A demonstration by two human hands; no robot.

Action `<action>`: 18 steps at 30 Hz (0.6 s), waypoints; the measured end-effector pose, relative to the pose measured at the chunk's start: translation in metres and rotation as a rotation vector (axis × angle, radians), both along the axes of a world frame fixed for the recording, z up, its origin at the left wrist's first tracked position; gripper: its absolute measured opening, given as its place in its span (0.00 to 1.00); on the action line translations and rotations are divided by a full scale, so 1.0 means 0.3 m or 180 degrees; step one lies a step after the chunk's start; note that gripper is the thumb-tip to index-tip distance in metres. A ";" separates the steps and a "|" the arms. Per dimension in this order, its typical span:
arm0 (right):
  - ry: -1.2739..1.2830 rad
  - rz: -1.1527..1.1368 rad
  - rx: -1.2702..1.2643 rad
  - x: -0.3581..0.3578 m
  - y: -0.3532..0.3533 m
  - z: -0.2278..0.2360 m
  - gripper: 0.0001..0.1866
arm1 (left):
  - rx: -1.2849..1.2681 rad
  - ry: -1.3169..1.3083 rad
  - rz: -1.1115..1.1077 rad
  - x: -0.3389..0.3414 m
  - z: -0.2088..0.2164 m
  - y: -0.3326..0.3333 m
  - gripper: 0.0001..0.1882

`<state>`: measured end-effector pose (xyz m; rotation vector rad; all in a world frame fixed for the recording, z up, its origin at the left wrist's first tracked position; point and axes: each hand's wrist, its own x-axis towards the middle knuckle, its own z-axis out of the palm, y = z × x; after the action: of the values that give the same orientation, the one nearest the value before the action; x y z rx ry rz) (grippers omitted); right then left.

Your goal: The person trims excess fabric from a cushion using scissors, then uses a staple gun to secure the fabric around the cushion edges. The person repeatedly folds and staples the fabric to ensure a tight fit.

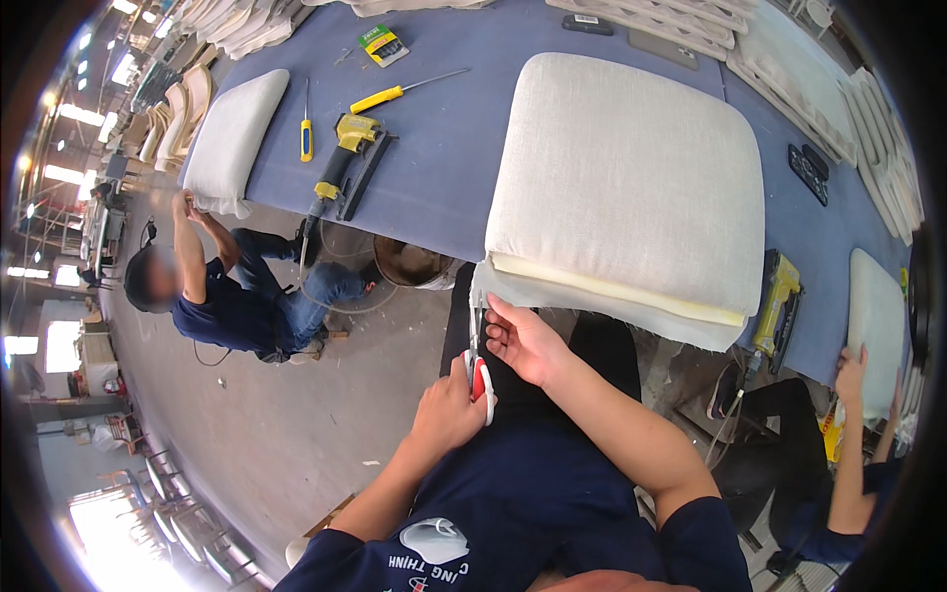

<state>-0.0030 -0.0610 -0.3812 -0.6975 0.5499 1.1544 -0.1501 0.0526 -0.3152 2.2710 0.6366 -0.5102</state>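
Note:
A seat cushion (pixel 631 178) covered in light grey fabric lies on the table in front of me, its near side over the edge. Yellow foam (pixel 612 288) shows along that side, above a loose fabric flap (pixel 631 314) with a frayed edge. My left hand (pixel 449 407) is closed on scissors (pixel 479 380) with red and white handles. Their blades point up along the flap's left corner. My right hand (pixel 528 343) is beside the blades, fingers curled, thumb tip at the fabric corner; what it pinches, if anything, is hidden.
On the blue-covered table (pixel 434 197) lie a yellow staple gun (pixel 350 158), two yellow-handled tools (pixel 378 100) and a small box (pixel 383 45). Another staple gun (pixel 776 301) lies right of the cushion. Co-workers handle cushions at far left (pixel 237 128) and right (pixel 876 326). A bucket (pixel 409 261) stands below.

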 end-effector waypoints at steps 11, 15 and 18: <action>-0.0229 -0.0171 0.0083 -0.037 0.035 -0.032 0.11 | 0.0275 0.0244 -0.0178 0.054 -0.010 -0.013 0.29; -0.0334 -0.0115 0.0088 -0.041 0.029 -0.052 0.12 | 0.0544 0.0379 -0.0204 0.055 -0.010 -0.016 0.30; -0.0575 -0.0056 0.0013 -0.045 0.025 -0.070 0.15 | 0.0533 0.0329 -0.0255 0.043 -0.022 -0.008 0.30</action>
<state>-0.0164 -0.0535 -0.4022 -0.7833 0.4004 1.0634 -0.1371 0.0501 -0.3218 2.4482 0.6631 -0.6377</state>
